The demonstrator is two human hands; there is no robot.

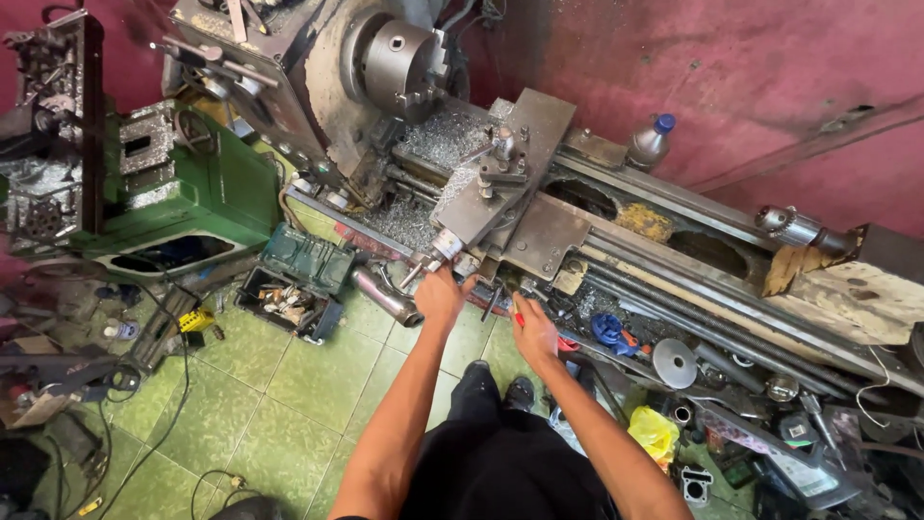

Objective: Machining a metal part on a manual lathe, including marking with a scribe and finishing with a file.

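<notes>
I stand at a large metal lathe [539, 221] that runs from upper left to lower right. My left hand [440, 295] grips the cross-slide crank handle [430, 258] at the front of the carriage. My right hand [532, 330] is closed on a red-handled tool [564, 343] at the lathe's front edge, just right of the left hand. The chuck [397, 65] stands at the top, with nothing that I can see clamped in it. Metal chips [443, 135] cover the bed below it. The tool post [501, 159] sits on the carriage.
An open green toolbox [298, 279] lies on the green tiled floor [289, 385] to my left. A green machine [183, 183] stands at far left. Clutter of parts, a yellow bag [654, 430] and a blue item [608, 329] sits at lower right. A blue-capped bottle [651, 143] rests behind the bed.
</notes>
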